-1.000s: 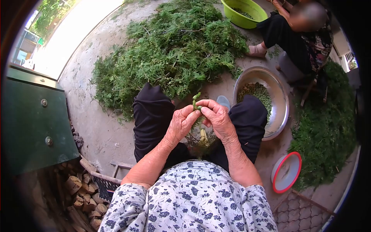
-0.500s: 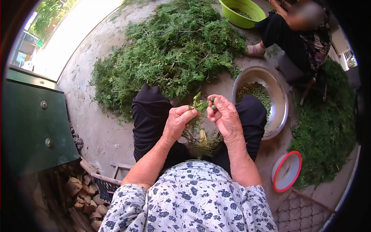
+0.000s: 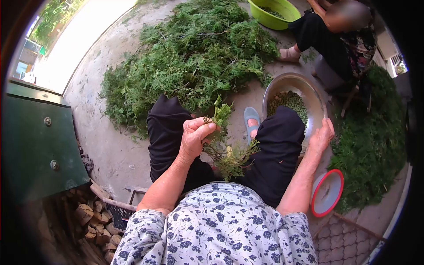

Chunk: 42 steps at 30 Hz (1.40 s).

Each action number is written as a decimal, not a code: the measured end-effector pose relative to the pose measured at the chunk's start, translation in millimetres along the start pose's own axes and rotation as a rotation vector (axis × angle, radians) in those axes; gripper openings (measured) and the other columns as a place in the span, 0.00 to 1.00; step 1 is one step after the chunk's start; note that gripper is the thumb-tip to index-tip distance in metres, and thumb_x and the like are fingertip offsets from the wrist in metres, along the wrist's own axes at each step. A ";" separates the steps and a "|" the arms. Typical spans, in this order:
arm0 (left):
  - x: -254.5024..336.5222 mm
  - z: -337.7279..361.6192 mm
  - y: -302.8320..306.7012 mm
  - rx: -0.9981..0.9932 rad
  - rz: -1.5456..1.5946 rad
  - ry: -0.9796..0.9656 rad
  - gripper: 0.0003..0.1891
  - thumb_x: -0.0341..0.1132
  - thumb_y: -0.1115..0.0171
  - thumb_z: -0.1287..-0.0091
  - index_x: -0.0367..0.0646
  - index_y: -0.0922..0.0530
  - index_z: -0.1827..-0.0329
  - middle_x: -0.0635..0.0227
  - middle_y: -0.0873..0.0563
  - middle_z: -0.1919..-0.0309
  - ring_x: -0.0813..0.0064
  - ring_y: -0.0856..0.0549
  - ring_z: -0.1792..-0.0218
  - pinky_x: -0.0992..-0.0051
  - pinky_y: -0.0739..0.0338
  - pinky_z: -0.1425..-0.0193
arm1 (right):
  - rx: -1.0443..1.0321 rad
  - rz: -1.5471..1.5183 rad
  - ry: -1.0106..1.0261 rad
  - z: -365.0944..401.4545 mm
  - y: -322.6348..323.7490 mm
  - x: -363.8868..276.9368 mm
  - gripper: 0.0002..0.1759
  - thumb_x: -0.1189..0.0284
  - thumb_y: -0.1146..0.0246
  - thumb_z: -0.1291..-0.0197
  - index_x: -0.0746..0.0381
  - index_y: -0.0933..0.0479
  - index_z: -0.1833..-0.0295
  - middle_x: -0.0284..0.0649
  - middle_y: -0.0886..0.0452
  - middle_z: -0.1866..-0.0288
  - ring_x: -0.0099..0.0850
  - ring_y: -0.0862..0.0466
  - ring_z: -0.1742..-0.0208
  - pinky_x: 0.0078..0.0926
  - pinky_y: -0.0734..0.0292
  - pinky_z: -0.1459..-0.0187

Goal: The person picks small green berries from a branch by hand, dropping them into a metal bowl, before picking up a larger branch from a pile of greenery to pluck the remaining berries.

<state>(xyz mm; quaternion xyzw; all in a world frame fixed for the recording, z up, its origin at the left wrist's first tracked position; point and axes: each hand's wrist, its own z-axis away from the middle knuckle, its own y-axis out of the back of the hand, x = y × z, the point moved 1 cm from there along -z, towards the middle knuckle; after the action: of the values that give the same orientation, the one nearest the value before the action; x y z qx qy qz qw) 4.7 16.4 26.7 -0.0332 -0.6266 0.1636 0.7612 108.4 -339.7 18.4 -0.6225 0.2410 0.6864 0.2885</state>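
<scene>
One hand, the right hand (image 3: 323, 134), has moved away from the conifer sprig (image 3: 222, 116) to the rim of the steel basin (image 3: 317, 115), so two-handed work on the sprig seems paused. The left hand (image 3: 197, 135) pinches this sprig between the knees. Green cones (image 3: 300, 102) in the basin are partly hidden by the right knee (image 3: 283, 127); whether the right fingers are closed, or hold something, I cannot tell.
</scene>
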 end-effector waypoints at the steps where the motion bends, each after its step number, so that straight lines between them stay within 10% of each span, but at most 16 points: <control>1: 1.7 1.1 -2.4 -0.001 -0.001 -0.001 0.13 0.36 0.41 0.45 0.32 0.19 0.73 0.70 0.23 0.85 0.85 0.30 0.86 0.82 0.36 0.82 | -0.047 -0.055 0.054 11.5 -4.7 -6.5 0.24 0.75 0.42 0.43 0.73 0.32 0.41 0.49 0.27 0.45 0.37 0.29 0.43 0.34 0.37 0.39; 8: 5.0 5.7 -10.4 -0.056 -0.323 -0.232 0.10 0.31 0.43 0.47 0.31 0.18 0.73 0.69 0.19 0.82 0.84 0.27 0.84 0.83 0.34 0.77 | -0.938 0.084 -0.078 142.0 -77.3 -19.2 0.10 0.73 0.43 0.37 0.69 0.22 0.55 0.38 0.19 0.66 0.21 0.20 0.68 0.17 0.23 0.64; 15: 0.4 10.5 -17.1 -0.159 -0.382 -0.473 0.18 0.28 0.38 0.45 0.37 0.39 0.86 0.69 0.38 0.91 0.77 0.38 0.89 0.71 0.45 0.82 | -1.097 0.066 -0.554 187.9 -96.4 47.3 0.14 0.68 0.37 0.41 0.69 0.23 0.56 0.34 0.20 0.66 0.18 0.24 0.64 0.19 0.28 0.60; 25: -6.0 11.7 -23.4 -0.180 -0.397 -0.723 0.09 0.31 0.37 0.44 0.36 0.24 0.76 0.63 0.24 0.80 0.68 0.24 0.77 0.73 0.30 0.72 | -1.086 -0.091 -0.565 196.9 -101.5 48.1 0.09 0.74 0.40 0.40 0.66 0.23 0.56 0.31 0.21 0.64 0.17 0.24 0.65 0.17 0.29 0.61; 30: -13.1 -2.3 -7.6 0.218 -0.174 -0.245 0.16 0.42 0.40 0.35 0.36 0.22 0.55 0.65 0.18 0.63 0.80 0.21 0.64 0.79 0.25 0.60 | -1.100 0.242 0.251 192.5 -99.7 52.7 0.09 0.75 0.39 0.42 0.66 0.25 0.57 0.37 0.23 0.63 0.29 0.22 0.63 0.22 0.29 0.59; 34: -22.8 -8.2 -7.1 0.076 0.011 0.078 0.18 0.39 0.39 0.35 0.36 0.25 0.48 0.67 0.19 0.57 0.82 0.22 0.58 0.79 0.25 0.57 | -1.032 0.480 0.638 202.4 -102.8 44.5 0.11 0.79 0.40 0.49 0.66 0.26 0.58 0.47 0.25 0.57 0.45 0.25 0.56 0.36 0.29 0.54; 42: -24.9 -9.7 -8.8 0.078 0.097 0.187 0.25 0.34 0.39 0.40 0.30 0.30 0.41 0.62 0.20 0.55 0.78 0.22 0.55 0.76 0.28 0.50 | -1.060 0.864 1.149 215.7 -100.2 43.6 0.17 0.77 0.43 0.52 0.69 0.25 0.54 0.46 0.26 0.47 0.42 0.27 0.50 0.38 0.31 0.51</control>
<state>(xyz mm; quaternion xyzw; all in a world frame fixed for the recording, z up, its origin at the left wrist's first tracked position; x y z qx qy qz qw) 11.8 2.3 3.4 -0.0487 -0.5435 0.2208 0.8084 21.2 -114.7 1.4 -0.7768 0.2128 0.3386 -0.4864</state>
